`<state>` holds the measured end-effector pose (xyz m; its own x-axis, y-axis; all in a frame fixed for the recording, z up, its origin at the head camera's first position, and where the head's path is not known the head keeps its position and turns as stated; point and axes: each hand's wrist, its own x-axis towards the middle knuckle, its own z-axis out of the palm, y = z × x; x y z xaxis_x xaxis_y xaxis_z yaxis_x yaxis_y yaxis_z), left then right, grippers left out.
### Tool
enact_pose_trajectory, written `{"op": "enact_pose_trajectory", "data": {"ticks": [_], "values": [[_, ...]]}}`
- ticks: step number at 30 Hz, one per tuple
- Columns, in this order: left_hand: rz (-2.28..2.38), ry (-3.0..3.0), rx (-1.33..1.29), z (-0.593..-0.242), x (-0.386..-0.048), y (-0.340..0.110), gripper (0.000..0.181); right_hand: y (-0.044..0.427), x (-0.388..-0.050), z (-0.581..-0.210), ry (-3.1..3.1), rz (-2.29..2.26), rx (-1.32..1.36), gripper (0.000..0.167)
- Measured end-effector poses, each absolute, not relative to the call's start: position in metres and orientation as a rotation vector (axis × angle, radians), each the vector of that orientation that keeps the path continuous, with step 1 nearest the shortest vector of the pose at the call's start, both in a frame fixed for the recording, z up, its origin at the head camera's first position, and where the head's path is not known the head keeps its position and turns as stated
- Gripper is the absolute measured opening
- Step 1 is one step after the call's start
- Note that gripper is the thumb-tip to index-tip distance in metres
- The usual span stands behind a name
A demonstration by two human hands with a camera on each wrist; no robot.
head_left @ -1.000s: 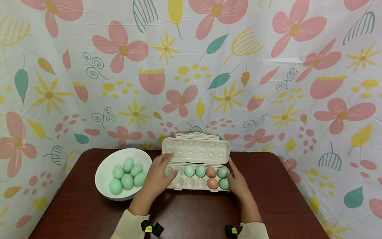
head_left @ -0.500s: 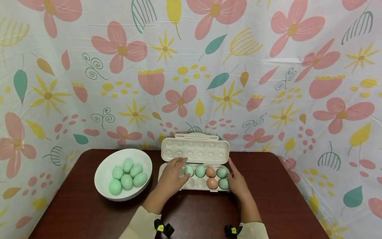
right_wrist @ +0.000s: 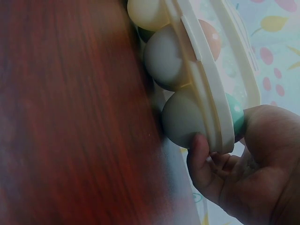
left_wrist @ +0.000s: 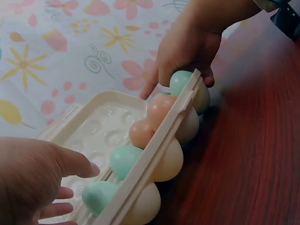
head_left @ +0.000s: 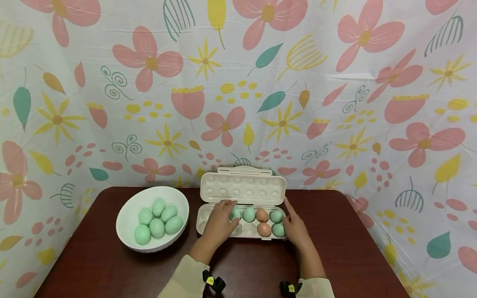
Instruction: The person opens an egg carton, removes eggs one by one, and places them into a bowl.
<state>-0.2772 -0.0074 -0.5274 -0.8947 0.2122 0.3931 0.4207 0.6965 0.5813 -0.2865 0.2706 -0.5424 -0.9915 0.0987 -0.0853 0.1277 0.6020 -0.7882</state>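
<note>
A cream egg carton (head_left: 243, 188) lies with its lid raised on the table. Its back row has two pale green eggs (head_left: 249, 214), a brown egg (head_left: 262, 215) and a darker green egg (head_left: 276, 216); a brown and a green egg sit in front. My left hand (head_left: 218, 221) hovers over the left half, thumb and fingers spread either side of the leftmost pale green egg (left_wrist: 99, 197). A gap shows between thumb and egg in the left wrist view. At the carton's right end, my right hand (right_wrist: 262, 164) grips its edge, index finger along the lid's side.
A white bowl (head_left: 124, 225) with several pale green eggs (head_left: 157, 227) stands left of the carton. Behind the dark red-brown table (head_left: 257, 265) hangs a floral cloth (head_left: 238, 91), close to the lid.
My left hand has moved right along the carton, from its left cups to the leftmost pale green egg. The right hand stays at the carton's right end.
</note>
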Motion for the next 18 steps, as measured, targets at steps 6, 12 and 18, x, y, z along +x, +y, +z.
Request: {"op": "enact_pose_trajectory", "data": {"ticks": [6,12,18], "values": [[-0.997,-2.633,-0.469,-0.535,-0.280,-0.002,0.050,0.271,-0.285,-0.542,2.803,-1.362,0.181,0.067],[-1.011,-2.656,-0.437,-0.544,-0.280,0.001,0.045,0.271,-0.285,-0.543,2.783,-1.378,0.193,0.067],[-1.040,-2.651,-0.412,-0.549,-0.281,0.003,0.044,0.272,-0.285,-0.542,2.762,-1.401,0.180,0.067]]}}
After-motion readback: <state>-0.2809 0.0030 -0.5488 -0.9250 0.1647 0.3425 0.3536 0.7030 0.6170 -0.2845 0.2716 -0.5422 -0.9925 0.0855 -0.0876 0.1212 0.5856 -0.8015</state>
